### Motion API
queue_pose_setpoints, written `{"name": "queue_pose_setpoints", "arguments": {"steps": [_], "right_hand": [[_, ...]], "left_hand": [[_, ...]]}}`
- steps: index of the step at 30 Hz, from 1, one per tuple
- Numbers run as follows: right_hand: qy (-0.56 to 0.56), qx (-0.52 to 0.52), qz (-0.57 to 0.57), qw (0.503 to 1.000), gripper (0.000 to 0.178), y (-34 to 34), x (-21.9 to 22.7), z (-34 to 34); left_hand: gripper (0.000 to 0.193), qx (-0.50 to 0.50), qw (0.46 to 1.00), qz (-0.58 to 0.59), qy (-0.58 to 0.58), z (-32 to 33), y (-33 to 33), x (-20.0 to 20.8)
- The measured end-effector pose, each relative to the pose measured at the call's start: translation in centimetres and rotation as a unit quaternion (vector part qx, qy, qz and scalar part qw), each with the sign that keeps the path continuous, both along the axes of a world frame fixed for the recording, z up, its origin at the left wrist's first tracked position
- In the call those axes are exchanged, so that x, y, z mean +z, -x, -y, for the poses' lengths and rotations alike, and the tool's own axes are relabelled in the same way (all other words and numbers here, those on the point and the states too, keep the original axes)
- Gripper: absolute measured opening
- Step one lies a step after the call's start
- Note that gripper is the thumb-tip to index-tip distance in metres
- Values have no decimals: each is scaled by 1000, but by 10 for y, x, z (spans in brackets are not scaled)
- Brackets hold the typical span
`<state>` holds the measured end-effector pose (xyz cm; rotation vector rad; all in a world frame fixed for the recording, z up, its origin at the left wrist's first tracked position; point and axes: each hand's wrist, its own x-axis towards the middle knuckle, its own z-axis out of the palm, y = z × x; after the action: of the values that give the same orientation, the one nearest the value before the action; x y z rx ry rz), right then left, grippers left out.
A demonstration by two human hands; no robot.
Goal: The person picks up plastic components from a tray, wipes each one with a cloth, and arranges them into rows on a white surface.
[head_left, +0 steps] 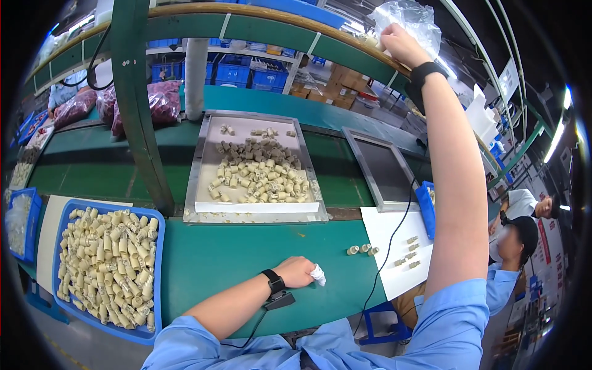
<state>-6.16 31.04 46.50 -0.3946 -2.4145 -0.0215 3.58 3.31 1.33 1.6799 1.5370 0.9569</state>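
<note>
My left hand [295,272] rests on the green tabletop, its fingers closed round a crumpled white wipe [318,275] that sticks out past the knuckles. High at the upper right, my right arm is stretched out over a wooden rail. There my right hand [404,46] has its fingers curled against a clear plastic bag [425,24]; the fingertips are partly hidden. Left of my left arm stands a blue tray [161,246] heaped with cream cylindrical parts [108,259]. Three similar small parts [362,250] stand on the table to the right of my left hand.
A metal-framed tray [197,179] with more cream parts lies ahead, beside a dark framed panel [379,166]. Several parts sit on a white sheet [394,280], crossed by a black cable [390,246]. A green post [145,117] rises at left. A co-worker [512,253] is at right.
</note>
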Motion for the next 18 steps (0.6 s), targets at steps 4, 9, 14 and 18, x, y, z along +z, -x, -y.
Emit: {"name": "queue_pose_setpoints", "arguments": {"steps": [4,9,14,18], "right_hand": [[-59,10,-21,998,30,18,-3,6],[-163,9,132,978,36,27,9,12],[-56,-35,117,991,38,12,10,17],[-106,-34,90,990,34,9,7,21]], "left_hand": [[24,7,1000,-6,19,0,-1,-2],[25,-5,1000,5,3,-2,-1,-4],[31,0,1000,-3,1,0,-2,0],[29,-4,1000,-3,-1,2,-2,2]]}}
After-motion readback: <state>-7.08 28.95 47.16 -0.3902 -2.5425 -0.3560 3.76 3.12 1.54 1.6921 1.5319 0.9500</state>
